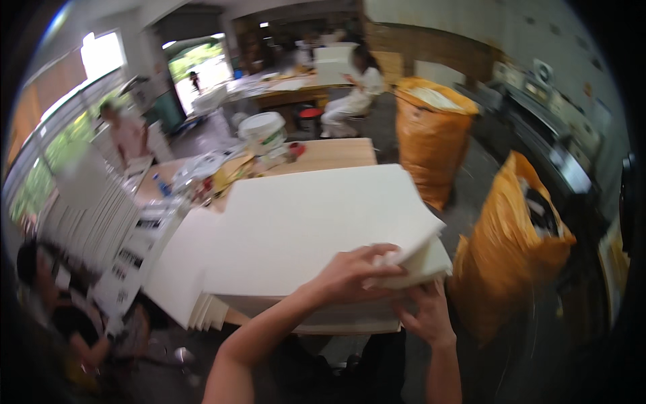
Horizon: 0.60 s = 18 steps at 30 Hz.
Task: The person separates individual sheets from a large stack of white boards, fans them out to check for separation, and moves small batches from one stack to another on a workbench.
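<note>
Big stack of cream-white sheets (303, 222) lying flat on the wooden worktop (336, 153), near edge overhanging toward the body. Left hand (353, 269) laid over the front right corner, fingers curled closed on a small wad of the topmost sheets (414, 252), lifted and bent upward there. Right hand (424, 313) underneath the same corner, palm up, fingers closed against the underside of the lifted wad; thumb hidden, so full closure not certain.

Probably thin card or paper: each leaf light and floppy, bending readily at the corner, yet the whole pile likely heavy and stiff as a block. Smooth faces, so liable to slide and fan out, as already seen at the lower left edge (202, 306). Corners prone to creasing; safer taken along an edge with one hand above and one below, a few sheets at a time.

Around: white bucket (262, 131) and clutter at the far end of the worktop, two bulging orange sacks (431, 135) (511, 249) on the right, printed sheets (128, 262) at left, other people at work further off and one crouched at lower left.
</note>
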Motion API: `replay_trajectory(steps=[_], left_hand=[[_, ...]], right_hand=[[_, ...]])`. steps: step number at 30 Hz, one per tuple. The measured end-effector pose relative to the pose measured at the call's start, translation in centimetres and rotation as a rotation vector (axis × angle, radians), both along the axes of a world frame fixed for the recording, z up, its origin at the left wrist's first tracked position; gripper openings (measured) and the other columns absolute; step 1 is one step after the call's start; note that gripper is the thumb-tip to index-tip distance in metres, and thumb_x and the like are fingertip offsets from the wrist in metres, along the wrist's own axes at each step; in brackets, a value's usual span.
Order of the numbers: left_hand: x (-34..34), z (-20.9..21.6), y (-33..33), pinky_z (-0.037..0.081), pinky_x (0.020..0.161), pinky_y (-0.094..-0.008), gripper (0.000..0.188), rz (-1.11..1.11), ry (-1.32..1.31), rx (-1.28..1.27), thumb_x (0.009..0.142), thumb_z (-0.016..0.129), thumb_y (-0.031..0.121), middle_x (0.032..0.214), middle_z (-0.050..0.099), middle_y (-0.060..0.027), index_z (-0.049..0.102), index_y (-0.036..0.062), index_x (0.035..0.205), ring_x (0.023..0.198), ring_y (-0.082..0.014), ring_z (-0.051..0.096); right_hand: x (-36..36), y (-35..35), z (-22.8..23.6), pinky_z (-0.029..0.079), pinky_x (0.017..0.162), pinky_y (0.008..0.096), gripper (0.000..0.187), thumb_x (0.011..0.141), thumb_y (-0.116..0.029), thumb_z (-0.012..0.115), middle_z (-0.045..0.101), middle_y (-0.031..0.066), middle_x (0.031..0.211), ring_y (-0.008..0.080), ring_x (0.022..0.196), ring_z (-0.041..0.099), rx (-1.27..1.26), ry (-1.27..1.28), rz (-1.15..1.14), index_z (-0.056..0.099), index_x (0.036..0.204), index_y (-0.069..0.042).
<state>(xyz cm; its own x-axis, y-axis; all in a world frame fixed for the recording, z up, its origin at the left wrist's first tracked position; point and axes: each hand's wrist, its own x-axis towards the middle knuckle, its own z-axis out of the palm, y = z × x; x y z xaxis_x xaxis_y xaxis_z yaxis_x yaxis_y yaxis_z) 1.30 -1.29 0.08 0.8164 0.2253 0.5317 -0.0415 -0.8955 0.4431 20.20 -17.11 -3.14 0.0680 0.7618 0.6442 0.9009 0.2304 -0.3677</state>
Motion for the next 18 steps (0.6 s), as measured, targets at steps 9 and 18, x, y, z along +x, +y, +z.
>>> replay_trajectory(steps=[9, 18], left_hand=[[0.6, -1.1, -0.4, 0.053, 0.102, -0.0488, 0.071, -0.008, 0.088, 0.196, 0.091, 0.075, 0.030, 0.149, 0.054, -0.0210, 0.047, 0.0228, 0.156, 0.123, -0.0389, 0.062], [2.2, -3.0, 0.9, 0.053, 0.101, -0.0427, 0.059, 0.041, -0.050, 0.215, 0.077, 0.083, 0.030, 0.121, 0.068, -0.0199, 0.065, -0.0024, 0.123, 0.119, -0.0354, 0.064]], right_hand=[[0.2, -0.6, -0.4, 0.040, 0.108, 0.0540, 0.037, 0.082, -0.021, 0.074, 0.066, 0.0270, 0.122, 0.0487, 0.120, 0.055, -0.286, 0.125, 0.087, 0.073, 0.114, -0.003], [-0.5, -0.6, 1.2, 0.041, 0.111, 0.0509, 0.046, 0.098, -0.027, 0.069, 0.065, 0.0307, 0.129, 0.0449, 0.125, 0.058, -0.368, 0.065, 0.022, 0.065, 0.132, 0.004]])
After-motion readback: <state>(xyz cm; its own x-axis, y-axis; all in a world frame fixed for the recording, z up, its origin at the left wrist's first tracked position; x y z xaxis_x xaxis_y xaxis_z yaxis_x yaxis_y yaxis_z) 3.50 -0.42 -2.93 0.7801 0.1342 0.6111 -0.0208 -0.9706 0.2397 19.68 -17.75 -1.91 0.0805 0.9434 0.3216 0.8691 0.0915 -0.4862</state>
